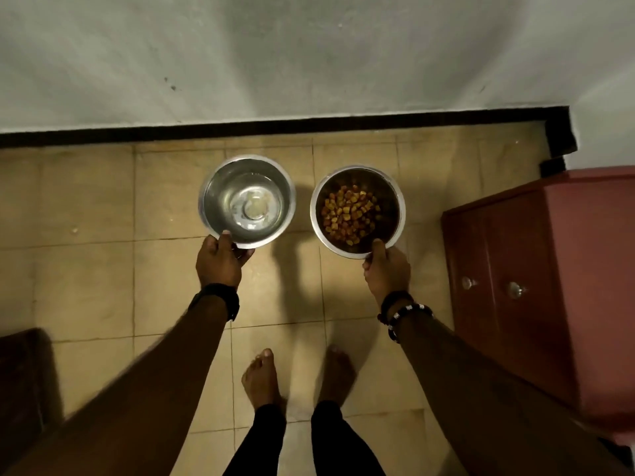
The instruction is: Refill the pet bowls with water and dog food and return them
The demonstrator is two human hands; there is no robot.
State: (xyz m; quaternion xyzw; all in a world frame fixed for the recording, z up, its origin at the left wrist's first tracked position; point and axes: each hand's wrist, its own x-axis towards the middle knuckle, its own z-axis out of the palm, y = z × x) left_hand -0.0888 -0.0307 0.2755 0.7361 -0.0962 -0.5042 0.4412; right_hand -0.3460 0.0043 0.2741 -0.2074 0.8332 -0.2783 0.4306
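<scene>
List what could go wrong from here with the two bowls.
1. The round steel water bowl is gripped only at its near rim by the left hand; tipping would spill water onto the tan tiled floor.
2. The steel kibble bowl, pinched likewise by the right hand, could scatter food.

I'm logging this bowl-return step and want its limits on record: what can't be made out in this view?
- Head view: whether the water bowl and food bowl touch the floor or hang above it; looking straight down hides the gap.
- Fingers under each rim: left hand and right hand show only thumbs and backs.
- Red cabinet: cut off by the right edge.
- Dark object at lower left: cut off, too dim.
</scene>
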